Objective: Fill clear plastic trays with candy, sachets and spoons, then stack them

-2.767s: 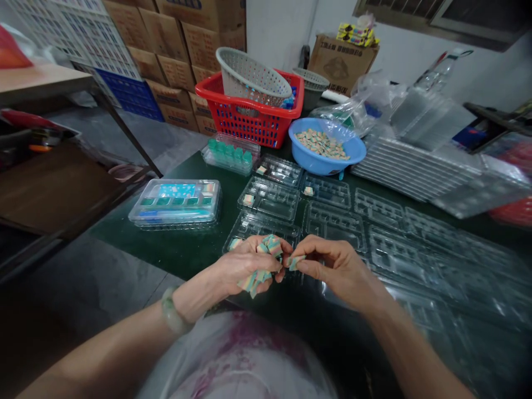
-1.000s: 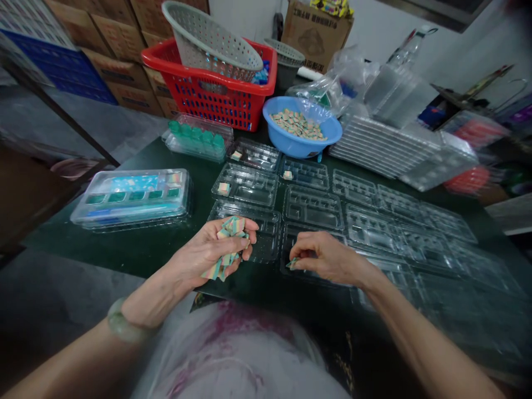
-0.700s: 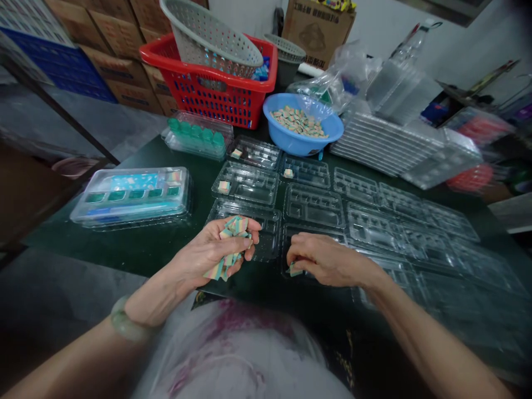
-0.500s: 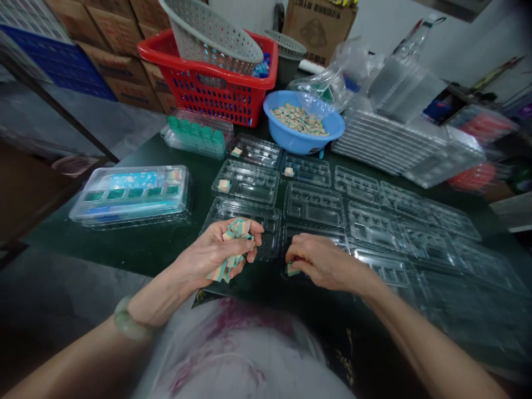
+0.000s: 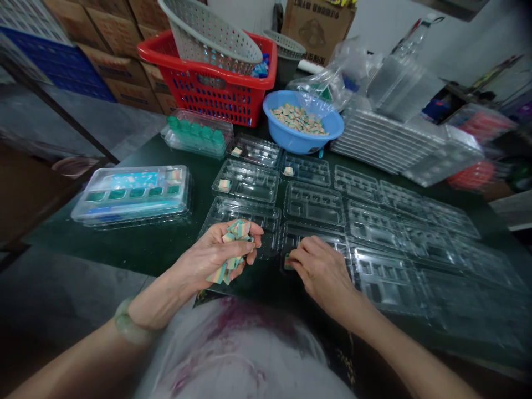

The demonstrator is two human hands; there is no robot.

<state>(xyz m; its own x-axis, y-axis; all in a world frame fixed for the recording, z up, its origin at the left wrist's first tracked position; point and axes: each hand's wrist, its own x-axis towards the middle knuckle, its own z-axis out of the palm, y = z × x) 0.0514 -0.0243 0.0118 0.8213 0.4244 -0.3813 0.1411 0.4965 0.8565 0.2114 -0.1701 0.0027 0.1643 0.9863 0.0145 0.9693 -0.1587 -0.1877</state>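
Note:
My left hand (image 5: 226,249) is curled round a handful of small striped pieces (image 5: 238,230) in pink, yellow and teal. It hovers over the front edge of a clear plastic tray (image 5: 216,208). My right hand (image 5: 322,271) reaches into the left corner of the neighbouring clear tray (image 5: 301,230), fingers pinched together. At its fingertips is one striped piece (image 5: 287,262), partly covered by the fingers. Single striped blocks sit in the left compartments of trays farther back, such as this block (image 5: 224,185) and another block (image 5: 288,171).
Behind the trays stands a blue basin (image 5: 305,145) of striped pieces, beside a red basket (image 5: 208,83). Stacked clear trays (image 5: 390,141) lie at back right. On the left are a packed clear case (image 5: 133,194) and a case with green pots (image 5: 197,133). More trays (image 5: 386,277) spread rightward.
My right hand has shifted slightly, its wrist lower and nearer me, so more of the tray and the piece at its fingertips shows. My left hand stays put with its handful.

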